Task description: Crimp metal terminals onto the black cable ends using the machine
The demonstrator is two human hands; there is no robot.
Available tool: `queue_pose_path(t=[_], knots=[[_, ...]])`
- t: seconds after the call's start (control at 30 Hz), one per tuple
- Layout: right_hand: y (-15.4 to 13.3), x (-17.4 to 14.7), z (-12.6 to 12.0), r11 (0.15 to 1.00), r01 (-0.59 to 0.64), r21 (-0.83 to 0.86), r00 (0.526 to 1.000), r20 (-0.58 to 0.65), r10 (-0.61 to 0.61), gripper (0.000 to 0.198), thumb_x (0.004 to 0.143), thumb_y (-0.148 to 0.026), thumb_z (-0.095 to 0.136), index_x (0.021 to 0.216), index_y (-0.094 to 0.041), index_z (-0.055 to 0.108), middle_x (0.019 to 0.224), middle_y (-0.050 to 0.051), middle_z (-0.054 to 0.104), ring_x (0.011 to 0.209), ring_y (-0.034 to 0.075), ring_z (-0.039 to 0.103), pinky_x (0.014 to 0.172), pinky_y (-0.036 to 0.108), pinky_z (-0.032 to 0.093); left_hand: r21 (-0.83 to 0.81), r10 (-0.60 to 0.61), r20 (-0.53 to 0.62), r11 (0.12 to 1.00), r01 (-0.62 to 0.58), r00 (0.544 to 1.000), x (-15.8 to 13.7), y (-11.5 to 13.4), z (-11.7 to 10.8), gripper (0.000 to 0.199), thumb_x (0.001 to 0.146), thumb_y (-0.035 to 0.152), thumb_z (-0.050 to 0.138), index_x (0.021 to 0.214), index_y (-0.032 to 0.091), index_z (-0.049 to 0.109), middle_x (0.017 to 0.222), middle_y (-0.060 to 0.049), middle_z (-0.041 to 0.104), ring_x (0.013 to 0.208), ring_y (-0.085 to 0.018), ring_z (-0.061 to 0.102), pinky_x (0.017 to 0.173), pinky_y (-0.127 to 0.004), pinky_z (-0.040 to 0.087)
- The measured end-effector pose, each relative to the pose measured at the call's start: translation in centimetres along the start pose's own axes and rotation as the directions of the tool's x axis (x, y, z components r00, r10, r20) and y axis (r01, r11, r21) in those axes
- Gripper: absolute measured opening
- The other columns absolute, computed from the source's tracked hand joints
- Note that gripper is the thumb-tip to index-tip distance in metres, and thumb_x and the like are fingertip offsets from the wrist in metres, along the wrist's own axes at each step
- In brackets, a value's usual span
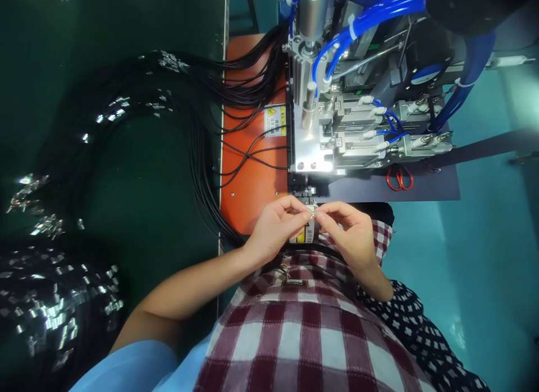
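My left hand (275,226) and my right hand (351,229) meet in front of my checked apron (295,324), close to the machine's front edge. Thumb and fingers of each are closed in a pinch. Between the fingertips shows a bit of thin, pale and greenish wire ends (313,213), too small to make out fully. Below the hands a label with a yellow patch (309,235) is partly covered. Black cables (210,201) run along the orange plate's left edge towards my left wrist.
The machine (311,139) with metal cylinders and blue air hoses (387,10) stands ahead, above an orange plate (252,206) crossed by cables. Red-handled scissors (400,178) lie on its grey base. Bundled black cables with shiny ends (50,313) cover the dark green table (138,195) at left.
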State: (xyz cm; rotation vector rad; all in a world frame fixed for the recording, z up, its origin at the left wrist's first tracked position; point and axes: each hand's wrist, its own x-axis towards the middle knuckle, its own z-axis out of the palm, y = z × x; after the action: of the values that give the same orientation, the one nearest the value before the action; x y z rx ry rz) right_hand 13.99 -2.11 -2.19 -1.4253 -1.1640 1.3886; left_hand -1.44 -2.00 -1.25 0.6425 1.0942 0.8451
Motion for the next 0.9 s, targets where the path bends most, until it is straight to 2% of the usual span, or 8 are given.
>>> queue_pose_path(t=[0.2, 0.37, 0.57, 0.9], knots=[[0.1, 0.1, 0.1, 0.996, -0.054, 0.064, 0.999, 0.010, 0.054, 0.009, 0.074, -0.026, 0.072, 0.072, -0.019, 0.068, 0.067, 0.000, 0.064, 0.056, 0.011, 0.052, 0.051, 0.025, 0.041, 0.022, 0.017, 0.003, 1.000, -0.017, 1.000, 0.0, -0.2, 0.0, 0.024, 0.078, 0.034, 0.073, 0.077, 0.016, 0.057, 0.048, 0.008, 0.041, 0.046, -0.005, 0.033, 0.047, -0.019, 0.023], [0.6, 0.1, 0.4, 0.986, -0.086, 0.142, 0.996, 0.024, 0.084, 0.010, 0.073, -0.026, 0.074, 0.072, -0.019, 0.068, 0.063, -0.002, 0.060, 0.052, 0.009, 0.047, 0.048, 0.023, 0.037, 0.008, 0.036, 0.011, 0.999, -0.036, 0.999, -0.2, -0.4, 0.1, 0.018, 0.081, 0.028, 0.069, 0.080, 0.016, 0.056, 0.051, 0.008, 0.041, 0.047, -0.004, 0.032, 0.048, -0.019, 0.023], [1.4, 0.0, 0.7, 0.957, -0.156, 0.245, 0.987, 0.068, 0.143, 0.012, 0.073, -0.030, 0.075, 0.074, -0.020, 0.069, 0.064, -0.003, 0.060, 0.051, 0.009, 0.046, 0.049, 0.023, 0.040, -0.029, 0.039, -0.005, 0.999, -0.039, 0.999, -0.3, -0.3, 0.3, 0.013, 0.082, 0.024, 0.065, 0.081, 0.017, 0.055, 0.053, 0.008, 0.041, 0.046, -0.004, 0.034, 0.051, -0.019, 0.025], [1.4, -0.1, 0.8, 0.980, -0.083, 0.181, 0.997, 0.022, 0.080, 0.010, 0.075, -0.028, 0.073, 0.075, -0.019, 0.068, 0.067, -0.001, 0.062, 0.057, 0.011, 0.050, 0.053, 0.024, 0.041, -0.025, 0.023, 0.004, 0.999, -0.023, 1.000, -0.2, -0.3, 0.4, 0.014, 0.081, 0.023, 0.065, 0.080, 0.017, 0.053, 0.050, 0.008, 0.043, 0.045, -0.005, 0.035, 0.050, -0.018, 0.026]])
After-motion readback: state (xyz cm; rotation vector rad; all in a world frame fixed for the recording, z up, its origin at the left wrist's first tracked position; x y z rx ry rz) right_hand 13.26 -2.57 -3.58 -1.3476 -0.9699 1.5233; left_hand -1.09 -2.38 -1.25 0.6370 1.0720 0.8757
